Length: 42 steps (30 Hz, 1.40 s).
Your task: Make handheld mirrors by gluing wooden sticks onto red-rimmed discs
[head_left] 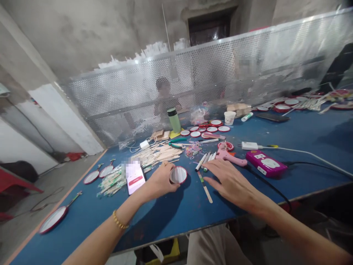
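Observation:
My left hand (162, 178) grips a small round red-rimmed mirror (178, 175) by its left edge, thumb below and fingers above, over the blue table. My right hand (227, 180) is spread with its palm down, fingertips reaching toward several white marker pens (204, 162); whether they touch is unclear. A wooden craft stick (206, 189) with a green and red coloured stretch lies between my hands. Just beyond my right hand rests a pink glue gun (230, 156), and past it is a red round piece (225, 145).
Loose wooden sticks (162, 152), green-handled pliers (176, 141) and a phone (135, 178) lie left. More round mirrors (212, 129), a green bottle (173, 120) and a paper cup (229, 118) stand behind. A magenta device (266, 163) with cables sits right. A perforated metal screen (132, 95) borders the table.

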Motion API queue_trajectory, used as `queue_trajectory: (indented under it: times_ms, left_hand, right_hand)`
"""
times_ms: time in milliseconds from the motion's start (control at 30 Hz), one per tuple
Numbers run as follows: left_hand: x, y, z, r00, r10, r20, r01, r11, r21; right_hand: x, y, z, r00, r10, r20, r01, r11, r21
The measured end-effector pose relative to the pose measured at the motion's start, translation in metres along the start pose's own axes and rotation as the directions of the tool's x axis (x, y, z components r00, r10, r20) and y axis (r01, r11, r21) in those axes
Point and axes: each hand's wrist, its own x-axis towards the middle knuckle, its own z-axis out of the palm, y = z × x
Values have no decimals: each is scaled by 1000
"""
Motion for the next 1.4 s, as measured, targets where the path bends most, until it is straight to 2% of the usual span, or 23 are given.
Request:
queue_trajectory:
  times_ms: [100, 200, 300, 400, 500, 567, 700, 767, 867, 933, 1100, 1400]
  left_hand:
    - [-24, 27, 10, 991, 83, -102, -90, 994, -68]
    - [-38, 55, 21, 985, 112, -129, -124, 989, -85]
    - [-42, 72, 35, 985, 91, -144, -106, 989, -100]
    - [-49, 74, 56, 979, 135, -154, -153, 981, -116]
    - [-65, 68, 76, 953, 222, -206, -244, 966, -84]
    - [-78, 64, 84, 947, 264, -183, -279, 958, -61]
    - [-83, 62, 81, 938, 274, -211, -284, 959, -18]
    - [-74, 63, 77, 915, 331, -228, -343, 939, -12]
    - [-53, 65, 71, 897, 328, -296, -350, 936, -25]
    - [-42, 66, 69, 905, 299, -304, -331, 942, -59]
    - [-35, 60, 70, 946, 243, -216, -274, 954, -125]
    - [-35, 48, 74, 954, 241, -178, -266, 955, -133]
  right_hand:
    - [-14, -4, 1, 999, -32, 14, 29, 982, 188]
    - [-26, -8, -2, 994, -48, 101, 15, 953, 303]
    - [-34, -9, -7, 982, -32, 184, -34, 938, 346]
    - [-44, -9, -12, 981, -39, 191, -24, 948, 317]
    - [-54, -11, -18, 974, -70, 214, 12, 966, 260]
    - [-59, -12, -21, 967, -89, 240, 31, 971, 235]
    - [-59, -7, -21, 953, -113, 281, 45, 970, 237]
    - [-56, 0, -19, 957, -101, 271, 31, 967, 252]
    - [-51, 12, -14, 969, -72, 238, 5, 962, 272]
    - [-48, 19, -12, 971, -57, 230, -11, 959, 285]
    - [-43, 25, -10, 964, -50, 261, -33, 953, 302]
    - [-47, 28, 2, 973, -78, 216, 30, 976, 217]
